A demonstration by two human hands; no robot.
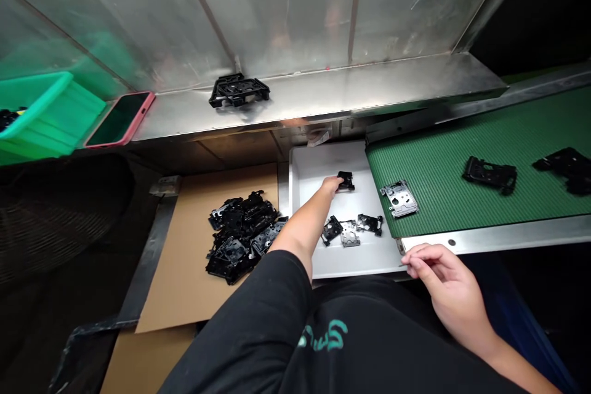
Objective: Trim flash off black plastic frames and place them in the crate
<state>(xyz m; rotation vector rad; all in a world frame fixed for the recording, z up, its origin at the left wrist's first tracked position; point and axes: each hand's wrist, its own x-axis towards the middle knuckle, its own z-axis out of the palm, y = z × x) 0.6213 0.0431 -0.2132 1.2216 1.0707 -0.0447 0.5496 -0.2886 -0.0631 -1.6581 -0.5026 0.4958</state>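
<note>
My left hand [332, 184] reaches into the white tray [305, 163], its fingers closed on a small black plastic part [347, 181] near the tray's far side. Closer to me in the tray lie a black part [331, 231], a silver plate-like part [349, 234] and another black part [370, 224]. My right hand [446, 274] hovers at the tray's near right corner, thumb and fingertips pinched together. Whatever may be between those fingertips is too small to make out. A silver metal part [401, 199] rests on the green conveyor belt [434, 166], beside the tray.
Black parts [490, 175] ride farther right on the belt. A heap of black parts [242, 234] lies on cardboard [184, 258] left of the tray. Along the metal shelf [323, 92] are stacked black parts [237, 90], a phone [120, 119] and a green bin [50, 114].
</note>
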